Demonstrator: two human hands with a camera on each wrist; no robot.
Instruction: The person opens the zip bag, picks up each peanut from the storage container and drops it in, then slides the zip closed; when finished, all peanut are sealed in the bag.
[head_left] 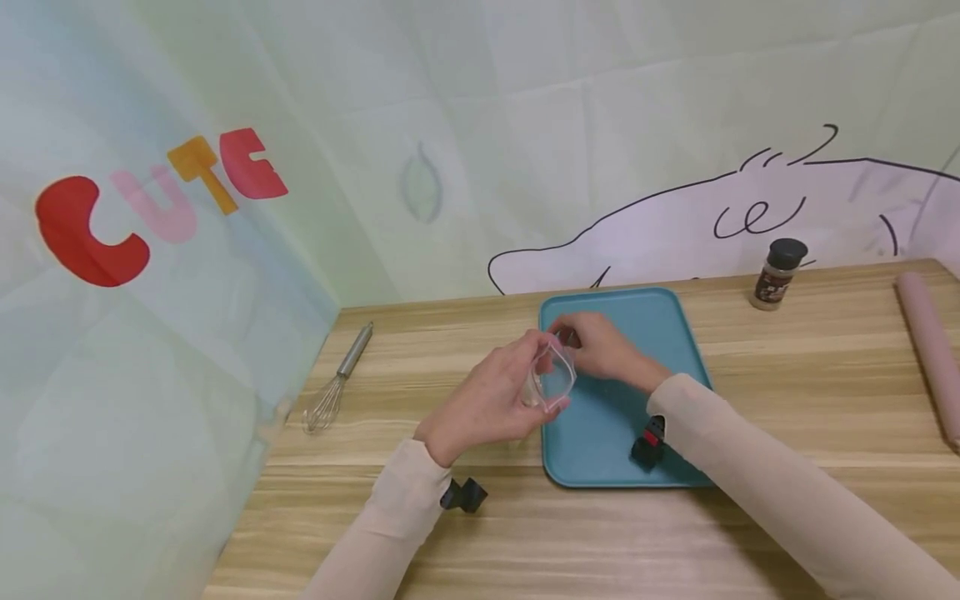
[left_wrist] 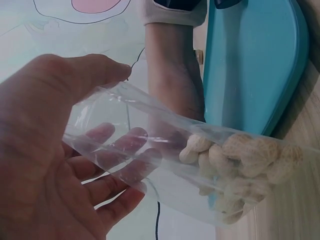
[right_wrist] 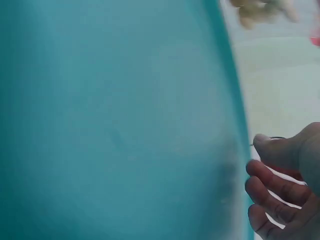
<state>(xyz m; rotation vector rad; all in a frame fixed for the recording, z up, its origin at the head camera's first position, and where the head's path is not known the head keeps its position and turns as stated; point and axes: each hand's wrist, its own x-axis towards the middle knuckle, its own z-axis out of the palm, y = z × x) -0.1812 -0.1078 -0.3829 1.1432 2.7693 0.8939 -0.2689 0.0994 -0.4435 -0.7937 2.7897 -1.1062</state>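
My left hand holds a clear plastic bag by its mouth, spread wide between thumb and fingers. In the left wrist view, several unshelled peanuts lie in the bottom of the bag. My right hand is beside the bag's far side, above the left part of a blue tray. In the right wrist view its thumb and loosely bent fingers stand apart with nothing visible between them. Whether they touch the bag is hidden.
A whisk lies on the wooden table at the left. At the back right stands a black-capped seasoning jar. A pinkish cylinder lies along the right side. A printed cloth hangs behind the table.
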